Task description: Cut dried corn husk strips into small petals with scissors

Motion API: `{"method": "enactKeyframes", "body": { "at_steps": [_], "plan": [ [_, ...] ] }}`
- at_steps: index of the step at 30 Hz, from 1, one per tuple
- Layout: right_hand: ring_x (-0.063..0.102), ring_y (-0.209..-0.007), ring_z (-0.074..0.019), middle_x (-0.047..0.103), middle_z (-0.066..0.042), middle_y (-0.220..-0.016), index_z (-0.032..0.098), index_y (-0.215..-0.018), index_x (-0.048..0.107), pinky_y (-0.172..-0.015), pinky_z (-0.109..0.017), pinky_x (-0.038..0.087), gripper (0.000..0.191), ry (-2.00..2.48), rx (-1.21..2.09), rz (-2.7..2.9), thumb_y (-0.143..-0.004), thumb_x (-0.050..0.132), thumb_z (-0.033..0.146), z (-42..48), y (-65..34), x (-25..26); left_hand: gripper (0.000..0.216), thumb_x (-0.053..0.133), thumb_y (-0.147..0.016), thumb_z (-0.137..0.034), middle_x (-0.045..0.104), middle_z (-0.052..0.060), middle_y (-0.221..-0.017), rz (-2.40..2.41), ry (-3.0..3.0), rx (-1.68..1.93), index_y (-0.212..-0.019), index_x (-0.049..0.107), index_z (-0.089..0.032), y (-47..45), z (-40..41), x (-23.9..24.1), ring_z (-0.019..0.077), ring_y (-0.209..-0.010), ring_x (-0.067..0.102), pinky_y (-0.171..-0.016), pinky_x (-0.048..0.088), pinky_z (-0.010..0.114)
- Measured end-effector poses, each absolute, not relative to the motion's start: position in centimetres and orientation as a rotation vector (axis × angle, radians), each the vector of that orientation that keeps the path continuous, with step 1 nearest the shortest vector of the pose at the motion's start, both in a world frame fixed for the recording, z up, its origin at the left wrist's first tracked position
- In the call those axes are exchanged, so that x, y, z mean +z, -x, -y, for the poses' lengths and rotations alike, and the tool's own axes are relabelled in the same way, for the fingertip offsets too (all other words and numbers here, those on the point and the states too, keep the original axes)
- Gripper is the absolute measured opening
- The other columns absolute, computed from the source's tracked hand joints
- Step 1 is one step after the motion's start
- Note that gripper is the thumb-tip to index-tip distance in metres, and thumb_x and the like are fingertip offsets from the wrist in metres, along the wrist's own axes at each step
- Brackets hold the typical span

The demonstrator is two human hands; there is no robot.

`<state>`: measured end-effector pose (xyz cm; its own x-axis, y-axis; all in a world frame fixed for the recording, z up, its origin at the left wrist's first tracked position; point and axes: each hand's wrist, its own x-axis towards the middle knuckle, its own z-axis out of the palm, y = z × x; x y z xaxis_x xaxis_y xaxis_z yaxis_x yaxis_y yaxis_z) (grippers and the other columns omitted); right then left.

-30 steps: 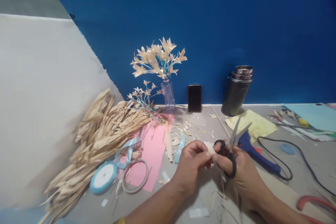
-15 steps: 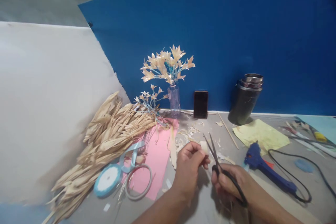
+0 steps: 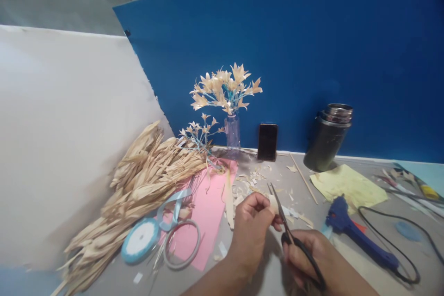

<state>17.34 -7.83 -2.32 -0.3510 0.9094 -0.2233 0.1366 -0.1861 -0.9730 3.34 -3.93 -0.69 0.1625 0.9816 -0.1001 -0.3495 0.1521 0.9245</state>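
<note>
Black-handled metal scissors [image 3: 285, 223] draw tight beside a small flat cream papery piece [image 3: 273, 203]

Watching from a distance, I see the blades at the lower centre of the frame lying nearly together along the right side of the piece; half a second ago their tips were more widely spread, and a second ago they pointed upward, clear of it, while the fingertips of both hands met there. I judge that the work has passed from fingers to blades, with a cut perhaps in progress, though I cannot tell whether the edge sits between the blades or only behind the nearer one. The piece pokes out just above and to the right of the bent fingers of the left hand [image 3: 253, 226], which are pinched on it. The right hand [image 3: 312, 249], apart from the left and lower in the frame, is wrapped around the scissor handles. Pale loose scraps [image 3: 254, 178] lie just above the left hand in the picture, a pink paper sheet [image 3: 208, 212] to its left, and a blue plastic glue gun [image 3: 360, 239] to the right of the right hand
</note>
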Motion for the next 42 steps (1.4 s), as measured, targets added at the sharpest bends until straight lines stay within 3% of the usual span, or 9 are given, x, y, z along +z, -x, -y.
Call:
{"method": "enactKeyframes", "body": {
  "at_steps": [6, 18, 24, 29, 34, 42],
  "plan": [
    [0.037, -0.045, -0.0087, 0.045, 0.004, -0.047, 0.019, -0.055, 0.046, -0.045, -0.02, 0.029, 0.059, 1.276, 1.607, 1.434, -0.069, 0.067, 0.073, 7.9, -17.4, -2.4, 0.013, 0.066, -0.07, -0.021, 0.063, 0.001, -0.056, -0.879, -0.899, 1.159, -0.069, 0.053, -0.018, -3.1, 3.8, -0.5, 0.0128, -0.052, 0.057, -0.058, 0.044, 0.024],
    [0.035, -0.043, -0.0093, 0.038, 0.005, -0.043, 0.022, -0.055, 0.041, -0.045, -0.022, 0.028, 0.061, 1.252, 1.657, 1.407, -0.067, 0.063, 0.078, 8.0, -17.5, -3.1, 0.02, 0.068, -0.07, -0.027, 0.066, 0.003, -0.06, -0.878, -0.884, 1.151, -0.069, 0.05, -0.018, -2.9, 3.6, 0.4, 0.0139, -0.052, 0.059, -0.054, 0.046, 0.025],
    [0.048, -0.054, -0.0126, 0.054, 0.003, -0.059, 0.019, -0.072, 0.058, -0.051, -0.023, 0.037, 0.039, 1.296, 1.489, 1.207, -0.067, 0.08, 0.051, 7.6, -18.4, -2.6, 0.019, 0.069, -0.065, -0.024, 0.061, 0.0, -0.056, -0.864, -0.88, 1.056, -0.07, 0.051, -0.018, -2.5, 3.7, 0.0, 0.01, -0.047, 0.053, -0.05, 0.04, 0.021],
    [0.057, -0.065, -0.0182, 0.062, -0.001, -0.074, 0.018, -0.09, 0.061, -0.058, -0.029, 0.044, 0.033, 1.293, 1.393, 1.052, -0.075, 0.075, 0.044, 7.6, -19.2, -1.8, 0.011, 0.064, -0.061, -0.019, 0.053, -0.002, -0.051, -0.824, -1.033, 0.798, -0.064, 0.054, -0.018, -2.6, 4.2, -1.0, 0.0092, -0.047, 0.048, -0.05, 0.036, 0.022],
    [0.057, -0.062, -0.018, 0.062, -0.001, -0.069, 0.017, -0.082, 0.062, -0.057, -0.029, 0.045, 0.026, 1.325, 1.298, 1.232, -0.073, 0.074, 0.038, 7.8, -19.6, -1.7, 0.012, 0.067, -0.062, -0.02, 0.052, -0.002, -0.053, -0.784, -1.13, 0.677, -0.062, 0.055, -0.018, -2.9, 4.4, -1.9, 0.0101, -0.05, 0.048, -0.051, 0.034, 0.023],
    [0.056, -0.06, -0.0182, 0.063, -0.001, -0.065, 0.019, -0.075, 0.065, -0.055, -0.028, 0.047, 0.028, 1.428, 1.026, 1.213, -0.069, 0.074, 0.045, 8.0, -18.5, -0.7, 0.013, 0.07, -0.065, -0.024, 0.058, 0.001, -0.057, -0.825, -0.992, 0.891, -0.064, 0.06, -0.016, -3.1, 4.2, -0.5, 0.0103, -0.052, 0.051, -0.053, 0.038, 0.023]
  ]
}}
